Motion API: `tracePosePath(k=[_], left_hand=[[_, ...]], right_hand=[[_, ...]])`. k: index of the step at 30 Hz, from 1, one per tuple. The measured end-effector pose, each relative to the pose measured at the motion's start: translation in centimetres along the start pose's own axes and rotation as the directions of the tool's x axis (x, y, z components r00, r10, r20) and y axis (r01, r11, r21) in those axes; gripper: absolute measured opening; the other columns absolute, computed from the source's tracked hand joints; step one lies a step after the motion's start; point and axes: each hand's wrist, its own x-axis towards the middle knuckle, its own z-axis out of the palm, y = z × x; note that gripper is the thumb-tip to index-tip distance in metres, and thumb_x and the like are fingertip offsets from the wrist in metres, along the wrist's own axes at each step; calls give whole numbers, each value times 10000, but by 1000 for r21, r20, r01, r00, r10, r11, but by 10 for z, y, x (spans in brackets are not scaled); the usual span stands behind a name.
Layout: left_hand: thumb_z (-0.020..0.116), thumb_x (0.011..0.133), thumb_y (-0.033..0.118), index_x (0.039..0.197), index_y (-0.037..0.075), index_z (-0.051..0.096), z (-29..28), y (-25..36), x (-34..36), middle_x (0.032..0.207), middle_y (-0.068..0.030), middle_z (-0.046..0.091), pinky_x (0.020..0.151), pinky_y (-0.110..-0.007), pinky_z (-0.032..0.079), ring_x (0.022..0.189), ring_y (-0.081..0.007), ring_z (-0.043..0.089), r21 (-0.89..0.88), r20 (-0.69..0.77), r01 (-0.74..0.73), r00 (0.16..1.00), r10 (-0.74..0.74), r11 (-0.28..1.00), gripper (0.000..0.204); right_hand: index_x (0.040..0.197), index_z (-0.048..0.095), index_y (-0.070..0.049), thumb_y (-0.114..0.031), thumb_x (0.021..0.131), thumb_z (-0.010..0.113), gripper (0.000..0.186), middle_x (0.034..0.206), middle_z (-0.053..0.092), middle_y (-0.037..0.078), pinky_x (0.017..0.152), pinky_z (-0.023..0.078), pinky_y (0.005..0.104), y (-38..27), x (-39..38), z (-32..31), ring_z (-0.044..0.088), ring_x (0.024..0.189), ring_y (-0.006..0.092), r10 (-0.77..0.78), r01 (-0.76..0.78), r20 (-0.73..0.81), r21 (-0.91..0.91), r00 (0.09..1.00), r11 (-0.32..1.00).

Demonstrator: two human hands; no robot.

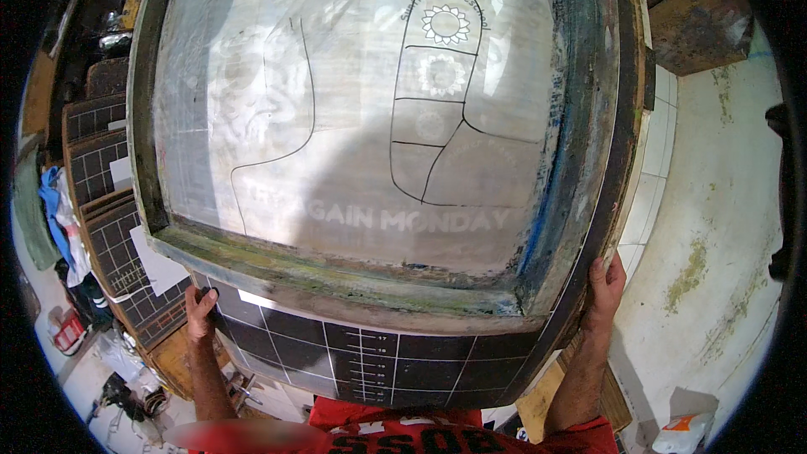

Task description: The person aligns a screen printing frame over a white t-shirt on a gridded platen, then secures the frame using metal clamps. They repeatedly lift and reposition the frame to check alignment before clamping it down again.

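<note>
A large screen-printing frame (pixel 336 263), worn and paint-stained, fills the middle, its pale mesh (pixel 353 76) carrying hand-drawn black outlines, flower shapes and faint lettering. It lies on a dark gridded board (pixel 361 370) that shows along the near edge. My left hand (pixel 200 313) is closed on the board's left edge near its front corner, thumb on top. My right hand (pixel 603 292) grips the right edge of the same board, beside the frame's near right corner. Most of the board is hidden under the frame.
Stacked gridded boards (pixel 109 252) with white sheets stand at the left, beside hanging cloths (pixel 63 227) and clutter (pixel 118 378) on the floor. A stained pale wall (pixel 698 202) and a strip of white tiles (pixel 651 176) run along the right. A white package (pixel 685 430) sits at the lower right.
</note>
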Motion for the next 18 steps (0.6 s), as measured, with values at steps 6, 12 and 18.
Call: tracePosePath(k=[6,12,18], left_hand=[[813,781,263,1244,-3,535,14,25,-10,1084,-74,601,915,-358,435,1005,-207,560,11,94,31,995,-32,999,602],[813,817,340,1426,-102,320,17,38,-15,1183,-98,509,965,-356,405,1076,-209,504,94,209,50,975,-69,994,901],[843,788,304,1464,-52,331,17,37,-14,1393,-165,474,1040,-383,385,1241,-269,490,46,218,122,967,-129,991,919]], right_hand=[[1287,576,27,-269,940,684,469,1102,672,55,854,476,302,-10,-4,9,611,946,135,22,-20,-34,44,999,999],[1268,584,23,-232,945,678,422,1095,677,69,852,490,297,-22,-6,12,625,946,135,101,-101,13,104,995,989],[1282,576,16,-253,943,687,446,1112,673,72,850,494,289,-25,-8,14,627,954,139,119,-119,11,85,993,989]])
